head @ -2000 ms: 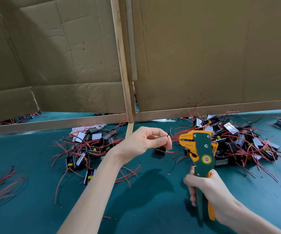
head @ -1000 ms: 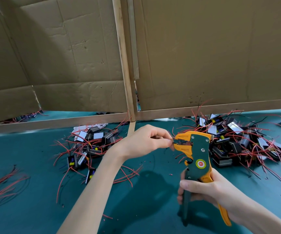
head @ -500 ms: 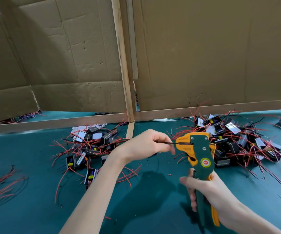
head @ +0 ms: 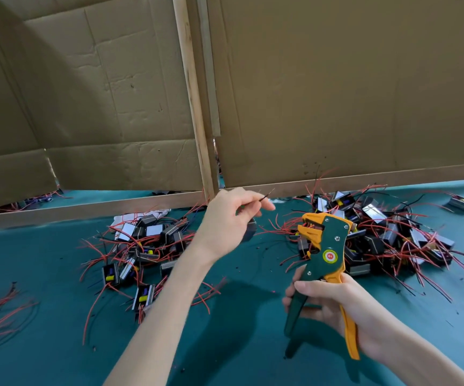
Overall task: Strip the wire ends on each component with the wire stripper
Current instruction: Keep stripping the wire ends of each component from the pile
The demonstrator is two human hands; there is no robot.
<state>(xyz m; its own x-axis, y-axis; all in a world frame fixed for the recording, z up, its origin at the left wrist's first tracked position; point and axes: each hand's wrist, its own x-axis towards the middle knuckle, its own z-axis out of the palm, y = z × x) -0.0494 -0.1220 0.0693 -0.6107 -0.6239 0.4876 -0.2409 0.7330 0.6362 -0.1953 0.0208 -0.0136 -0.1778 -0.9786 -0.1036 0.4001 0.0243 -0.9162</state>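
The left hand pinches a thin dark wire between thumb and forefinger, up and to the left of the wire stripper and clear of it. The wire's tip pokes out past the fingertips. A small dark component seems to dangle below that hand, though it is mostly hidden. The right hand wraps round the stripper's two handles, which stand spread, and the orange jaws at the top look parted.

I'd judge the wire to be light and limp, likely to droop or twist if held far back. The place to hold it is close behind the tip, leaving only a short bit to feed in. The component looks like a hard little block, light enough to hang from its lead. The stripper is rigid green and orange plastic with a toothed mouth.

More blocks with tangled red and black leads sit in a heap right of the stripper and another pile left of it. Both lie on a dull teal cloth. Creased cardboard stands behind.
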